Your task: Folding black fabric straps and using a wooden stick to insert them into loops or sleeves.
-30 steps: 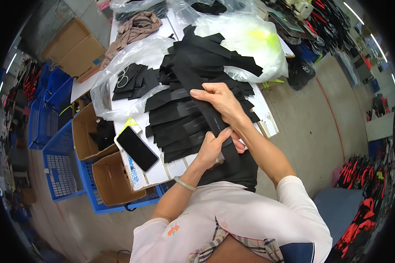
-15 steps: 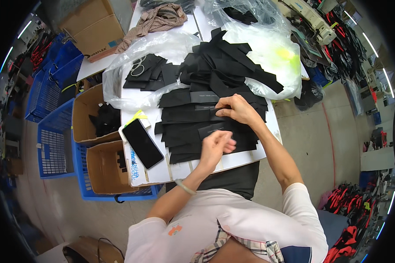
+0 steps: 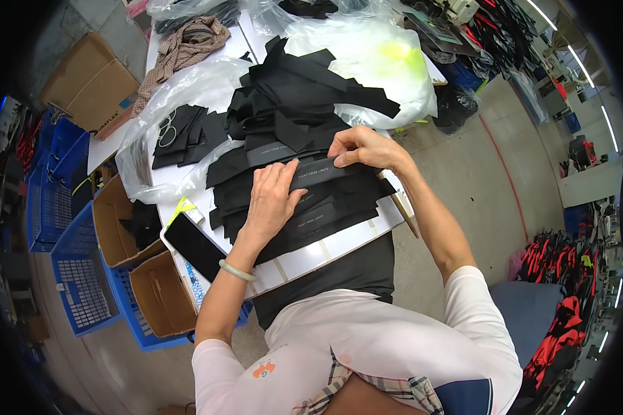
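Black fabric strips (image 3: pixel 311 200), blue crates (image 3: pixel 76 277), brown cardboard boxes (image 3: pixel 159 290), white table (image 3: pixel 311 252), checked cloth (image 3: pixel 180 45)

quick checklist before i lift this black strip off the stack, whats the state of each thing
1. Left hand flat on the black strip: ok.
2. Right hand pinching the strip's far end: ok.
3. Only one strip pinched: cannot tell.
4. Stack of strips fully on the white table: ok.
5. Phone clear of the stack: ok, but at the table's edge.
6. Loose pile off the strip: cannot tell.
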The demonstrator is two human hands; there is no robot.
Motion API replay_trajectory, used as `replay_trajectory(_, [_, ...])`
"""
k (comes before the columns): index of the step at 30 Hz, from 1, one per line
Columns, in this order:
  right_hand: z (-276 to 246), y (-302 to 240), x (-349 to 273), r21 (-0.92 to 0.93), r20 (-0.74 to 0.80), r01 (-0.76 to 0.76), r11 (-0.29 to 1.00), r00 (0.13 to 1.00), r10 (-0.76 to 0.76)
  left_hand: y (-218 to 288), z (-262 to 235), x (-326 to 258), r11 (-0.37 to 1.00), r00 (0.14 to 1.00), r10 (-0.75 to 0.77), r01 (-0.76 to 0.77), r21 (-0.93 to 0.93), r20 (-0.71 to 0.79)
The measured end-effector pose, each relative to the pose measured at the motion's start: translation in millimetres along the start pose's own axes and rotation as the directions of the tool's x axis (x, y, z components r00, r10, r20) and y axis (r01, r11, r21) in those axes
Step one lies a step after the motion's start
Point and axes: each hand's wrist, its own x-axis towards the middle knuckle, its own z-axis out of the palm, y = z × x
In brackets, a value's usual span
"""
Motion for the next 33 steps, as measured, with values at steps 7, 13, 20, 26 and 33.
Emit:
replay_trajectory(7, [-2, 10, 2, 0.180, -0.096, 0.042, 0.983, 0.995, -0.025, -9, -6, -2, 1.000, 0.999, -0.011, 0.011, -0.019, 0.032])
replay_trajectory(13, [-2, 18, -3, 0.128, -0.184, 0.034, 0.991, 0.983, -0.010, -10, 0, -5, 0.997, 1.000, -0.013, 0.013, 0.075, 0.006])
replay_trajectory(20, [26, -64, 29, -0.510, -0.440, 0.386, 0.769, 0.651, -0.619, 28, -25, -15, 0.977, 0.964, -0.062, 0.112, 0.183, -0.260])
replay_trajectory(26, [104, -80, 200, -0.676, -0.163, 0.338, 0.654, 0.798, -0.580, 60, -96, -176, 0.814, 0.654, -0.343, 0.565, -0.133, 0.675])
replay_trajectory(33, [133, -59, 285, -0.807, -0.275, 0.079, 0.585, 0.827, -0.491, 60, -114, -393, 0.320, 0.221, -0.441, 0.944, -0.078, 0.870])
